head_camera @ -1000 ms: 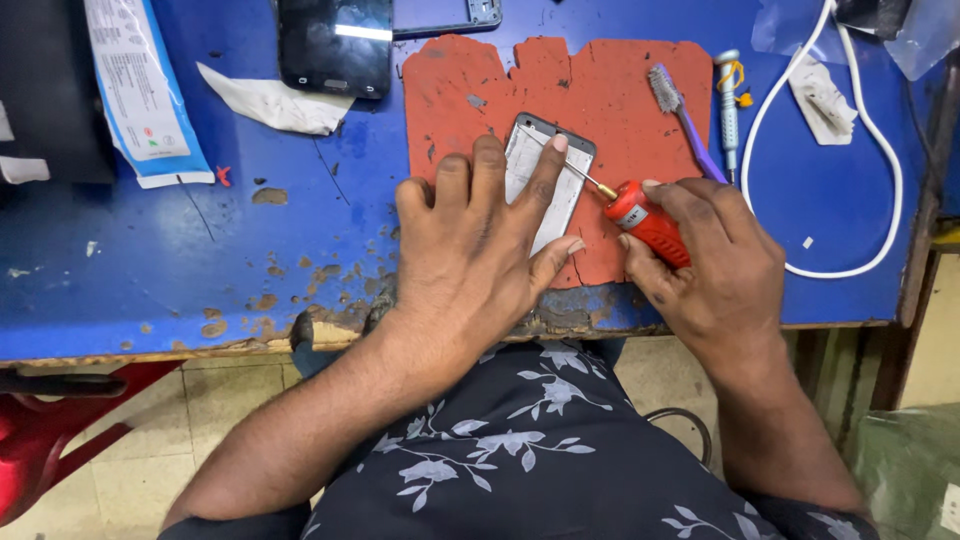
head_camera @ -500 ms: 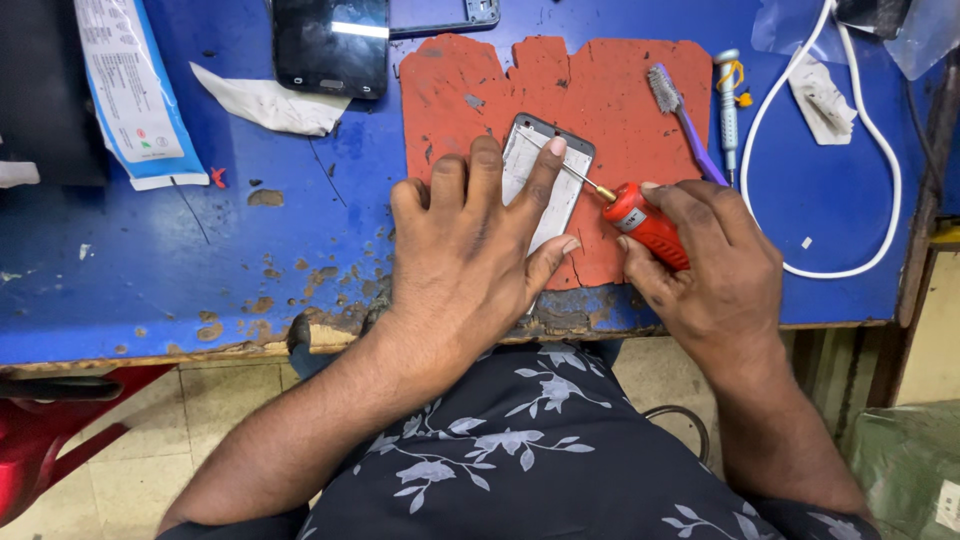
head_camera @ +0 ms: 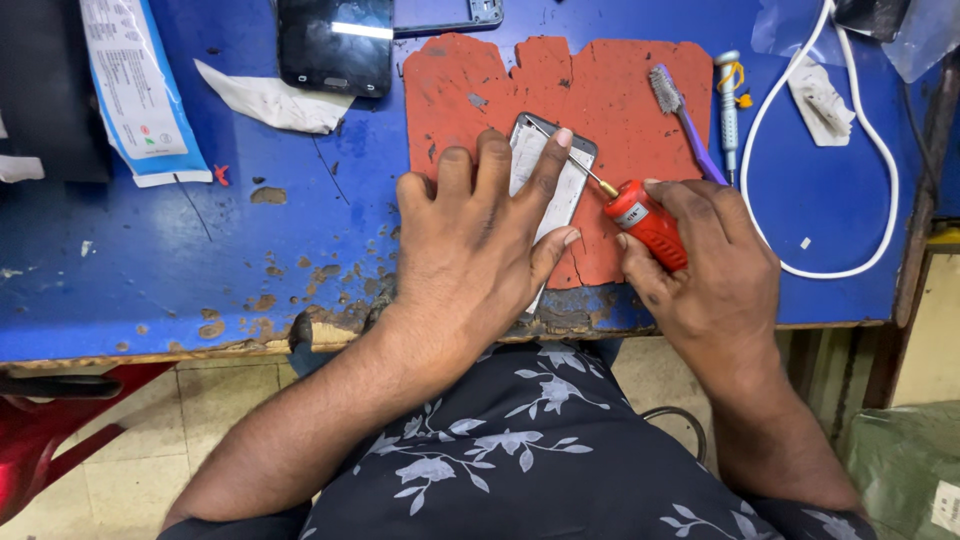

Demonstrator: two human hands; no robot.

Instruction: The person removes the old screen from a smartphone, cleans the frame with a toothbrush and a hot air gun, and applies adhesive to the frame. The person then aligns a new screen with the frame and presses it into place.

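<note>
The left hand (head_camera: 470,240) lies flat on the phone (head_camera: 555,180), fingers (head_camera: 548,170) spread and pressing it down onto the red mat (head_camera: 620,95) on the blue table (head_camera: 200,250); most of the phone is hidden under the palm, with only its upper right part showing past the index finger. The right hand (head_camera: 705,260) has its fingers curled together around the red handle of the screwdriver (head_camera: 640,220), whose thin shaft runs up and left beneath the left index fingertip to the phone's top edge. The tip sits just beside that fingertip, so a slip under too much push could jab it or gouge the phone's surface. If the left palm eases off, the phone may skate on the mat, which is torn at its near edge. Beyond the right fingers lie a toothbrush (head_camera: 680,115), a second driver (head_camera: 730,100) and a white cable (head_camera: 790,150), all clear of the work.
</note>
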